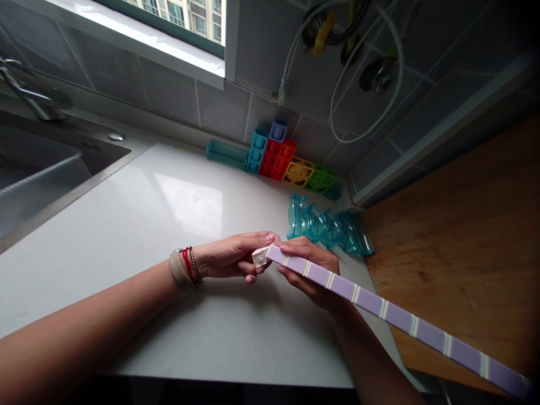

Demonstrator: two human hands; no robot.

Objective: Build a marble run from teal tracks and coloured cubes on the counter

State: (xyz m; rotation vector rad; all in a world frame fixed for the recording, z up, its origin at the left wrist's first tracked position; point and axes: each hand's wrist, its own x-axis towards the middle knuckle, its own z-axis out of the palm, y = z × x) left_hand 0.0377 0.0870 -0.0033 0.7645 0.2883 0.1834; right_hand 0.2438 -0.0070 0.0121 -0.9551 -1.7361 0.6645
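A long purple strip (371,301) made of several segments with white joints runs from the middle of the view to the lower right. My right hand (310,267) is closed around its upper-left part, thumb on one side and fingers on the other. At that end sits a small white block (260,257). My left hand (238,256) is at the same end, its fingers pressed round the white block. Some of its fingertips are hidden behind the block and strip.
White counter (177,332) lies under the hands. Clear teal plastic pieces (324,225) rest beyond the right hand. Coloured blocks (280,157) stand against the tiled wall beside a teal piece (228,153). A sink (37,163) is at left, a wooden surface (455,253) at right.
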